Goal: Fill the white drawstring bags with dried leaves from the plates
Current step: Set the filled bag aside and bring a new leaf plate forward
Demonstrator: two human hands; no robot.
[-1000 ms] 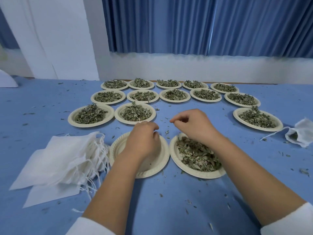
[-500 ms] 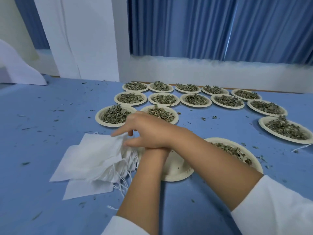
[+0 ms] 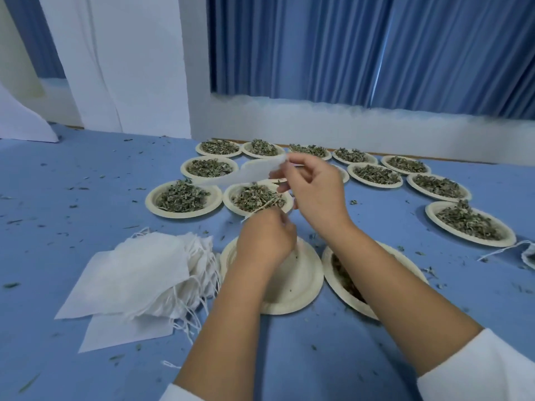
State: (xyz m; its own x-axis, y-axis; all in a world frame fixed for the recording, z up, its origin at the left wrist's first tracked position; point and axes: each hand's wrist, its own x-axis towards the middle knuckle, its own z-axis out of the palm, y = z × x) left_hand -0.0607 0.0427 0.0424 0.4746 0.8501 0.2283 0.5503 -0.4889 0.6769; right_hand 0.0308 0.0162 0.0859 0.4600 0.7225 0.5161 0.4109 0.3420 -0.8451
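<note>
- Head view: right hand [image 3: 315, 192] up at 12 o'clock from the empty plate [image 3: 301, 287], fingers clamped on one white drawstring bag [image 3: 254, 173], pinching its right end, bag hanging in the air above the middle plates.
- Left hand [image 3: 266, 241] just below that, over the empty plate's far rim, fingers curled in, back of the hand to the camera; can't tell whether clamped on anything.
- Stack of bags [image 3: 139, 273] at 9 o'clock from the empty plate, strings trailing right up to its rim.
- Near plate of leaves [image 3: 338, 270] at 3 o'clock, mostly hidden under the right forearm.
- Loads more plates of dried leaves [image 3: 182, 198] spread from 10 to 2 o'clock.
- Another bag [image 3: 529, 256] with a loose string, cut off at the right edge.
- Leaf crumbs all over the blue surface [image 3: 86, 198].
</note>
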